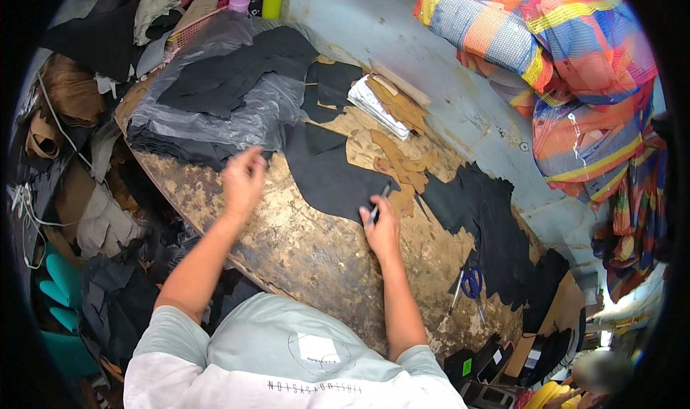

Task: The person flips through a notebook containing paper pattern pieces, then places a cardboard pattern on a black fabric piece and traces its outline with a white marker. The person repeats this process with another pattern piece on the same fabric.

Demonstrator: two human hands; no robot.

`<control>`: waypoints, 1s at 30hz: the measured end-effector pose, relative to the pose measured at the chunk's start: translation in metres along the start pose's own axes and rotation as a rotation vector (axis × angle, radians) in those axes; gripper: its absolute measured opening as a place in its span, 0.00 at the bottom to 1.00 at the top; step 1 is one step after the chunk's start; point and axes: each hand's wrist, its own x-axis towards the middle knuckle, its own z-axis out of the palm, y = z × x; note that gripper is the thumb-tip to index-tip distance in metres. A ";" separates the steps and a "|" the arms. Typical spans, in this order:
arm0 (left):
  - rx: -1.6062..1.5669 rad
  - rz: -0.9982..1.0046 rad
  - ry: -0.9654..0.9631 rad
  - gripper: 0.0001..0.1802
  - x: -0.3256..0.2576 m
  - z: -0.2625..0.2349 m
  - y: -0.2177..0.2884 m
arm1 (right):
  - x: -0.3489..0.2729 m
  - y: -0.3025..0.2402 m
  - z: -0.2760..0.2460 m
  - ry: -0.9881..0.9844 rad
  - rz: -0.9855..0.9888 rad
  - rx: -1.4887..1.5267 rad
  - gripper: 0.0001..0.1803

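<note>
Leather-marking station, worn round desk (302, 244). Left of the central black leather piece (332, 170): one stack of black cut pieces under clear plastic (215, 100), the left hand (243, 179) at its near edge, fingers curled, grip unclear. On the central piece's near edge: right hand (381, 226) closed on one pen (379, 202), tip touching the leather; outline seemingly in progress, no cut visible. Right of it: several tan patterns (399, 161), one heap of black offcuts (496, 229), one pair of blue-handled scissors (471, 283) lying unused.

Black leather piece (327, 172), flat on worn wooden worktable, irregular curved outline, near edge under a slim dark pen-like tool (379, 202), tool tilted, tip on leather, stack of black pieces (180, 146) just left, in clear plastic
</note>
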 end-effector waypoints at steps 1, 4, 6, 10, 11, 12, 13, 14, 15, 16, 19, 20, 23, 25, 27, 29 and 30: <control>0.076 0.147 0.147 0.12 0.018 -0.012 -0.010 | -0.009 0.008 0.001 0.002 -0.075 -0.085 0.15; 0.307 0.362 0.123 0.13 0.081 -0.048 -0.040 | -0.026 0.035 -0.011 -0.014 -0.093 -0.111 0.16; 0.440 0.329 -0.213 0.21 0.110 -0.069 -0.056 | -0.031 0.049 -0.023 -0.025 -0.051 -0.072 0.16; 0.437 0.372 -0.343 0.35 0.135 -0.084 -0.072 | -0.033 0.058 -0.031 -0.012 -0.001 -0.122 0.17; 0.405 0.328 -0.269 0.36 0.140 -0.082 -0.074 | -0.033 0.057 -0.030 -0.006 -0.025 -0.166 0.16; 0.415 0.218 -0.231 0.36 0.146 -0.081 -0.075 | -0.034 0.056 -0.029 0.004 -0.040 -0.211 0.16; 0.405 0.141 -0.177 0.37 0.153 -0.080 -0.077 | -0.034 0.055 -0.028 0.011 -0.007 -0.193 0.16; 0.538 0.134 -0.120 0.31 0.158 -0.077 -0.080 | -0.034 0.054 -0.027 0.013 0.000 -0.188 0.16; 0.608 0.122 -0.142 0.29 0.164 -0.074 -0.083 | -0.034 0.053 -0.027 0.028 -0.009 -0.185 0.16; 0.657 0.160 -0.130 0.26 0.169 -0.071 -0.087 | -0.034 0.053 -0.028 0.011 0.011 -0.170 0.16; 0.541 0.167 0.011 0.17 0.192 -0.070 -0.092 | -0.033 0.053 -0.030 0.011 0.014 -0.138 0.16; 0.446 0.099 0.055 0.17 0.203 -0.075 -0.089 | -0.033 0.054 -0.031 0.017 0.012 -0.132 0.16; 0.074 -0.219 0.073 0.17 0.221 -0.092 -0.062 | -0.034 0.054 -0.030 0.032 0.006 -0.123 0.15; -0.214 -0.171 0.052 0.17 0.215 -0.099 -0.031 | -0.034 0.054 -0.029 0.044 0.000 -0.116 0.15; -0.379 -0.089 0.053 0.16 0.184 -0.096 0.001 | -0.034 0.054 -0.028 0.065 -0.026 -0.116 0.16; -0.302 0.072 -0.077 0.13 0.131 -0.097 0.026 | -0.034 0.054 -0.029 0.055 0.001 -0.084 0.16; -0.203 0.038 -0.157 0.12 0.097 -0.096 0.033 | -0.035 0.055 -0.029 0.070 -0.025 -0.090 0.17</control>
